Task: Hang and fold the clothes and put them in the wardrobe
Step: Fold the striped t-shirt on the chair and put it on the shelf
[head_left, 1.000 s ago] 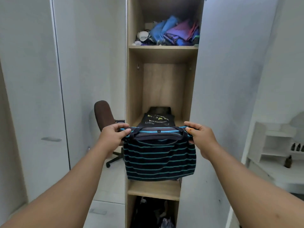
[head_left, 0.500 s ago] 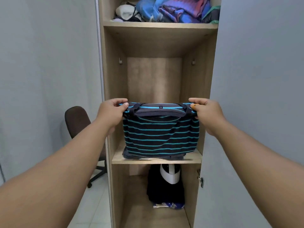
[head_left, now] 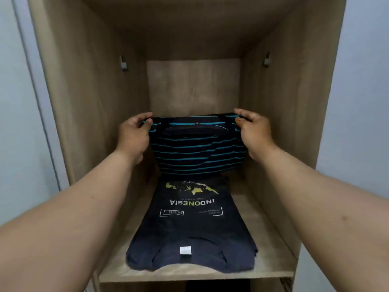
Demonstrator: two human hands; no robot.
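From my feed I've got both arms reaching deep into the open wooden wardrobe (head_left: 84, 102), inside the middle compartment. The left hand (head_left: 134, 135) is pinched on the left top corner of a folded striped shirt (head_left: 195, 152), dark with thin teal stripes, and the right hand (head_left: 253, 133) is clamped the same way on the right top corner, so the hands sit apart at either side of the garment with the fabric stretched between them. The shirt hangs down from that grip toward the back of the compartment, collar edge up, and its lower edge reaches down to the far end of what's lying below it; I can't tell if it actually touches. Below it, flat on the shelf (head_left: 271, 260), lies a folded dark navy T-shirt (head_left: 191, 234) with a yellow graphic and "INDONESIA" printed on it, reading upside down from my view, its collar and white label nearest the front edge. Pale wardrobe doors (head_left: 362, 102) frame both sides.
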